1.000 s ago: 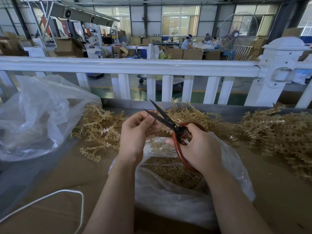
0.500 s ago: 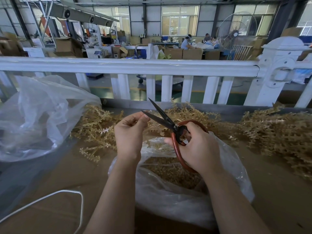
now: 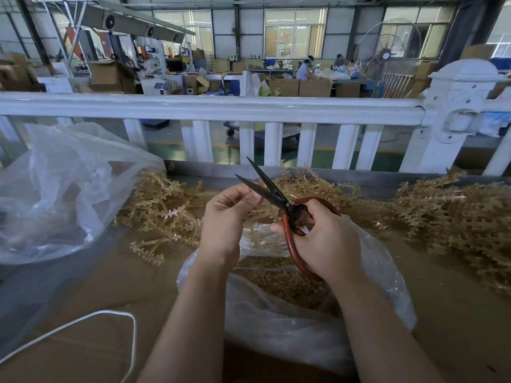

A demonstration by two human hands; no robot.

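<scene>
Scissors (image 3: 287, 205) first: which way are they pointing?

— Up and to your left, away from you, toward the white railing (image 3: 221, 109). Their long axis runs on a slant, with the red handle loops low on the right and the dark blades high on the left. The blades stand parted in a narrow V, both tips in the air over the far side of the desk (image 3: 110, 277).

— And which of the hands has them?

— Your right hand (image 3: 326, 241). Its fingers are curled through and round the red loops, so it grasps the scissors firmly. The pivot sits just beyond your knuckles, and the larger loop sweeps back under your palm toward the wrist.

— The other one?

— Your left hand (image 3: 225, 217) is just beside the blades, on their left. Its thumb and fingertips are pinched on a tan sprig (image 3: 262, 214), most of it hidden by your fingers. The lower blade passes right by those fingertips. Whether it touches them, you cannot tell from this view.

— What lies below?

— Both hands hang over the mouth of a clear bag (image 3: 290, 333) holding small tan pieces (image 3: 282, 280). Behind it on the desk are a left heap (image 3: 166, 208) and a right heap (image 3: 456, 219) of the same tan branches. A crumpled bag (image 3: 55, 189) lies far to your left, and a white cord (image 3: 134, 335) curves near you.
</scene>
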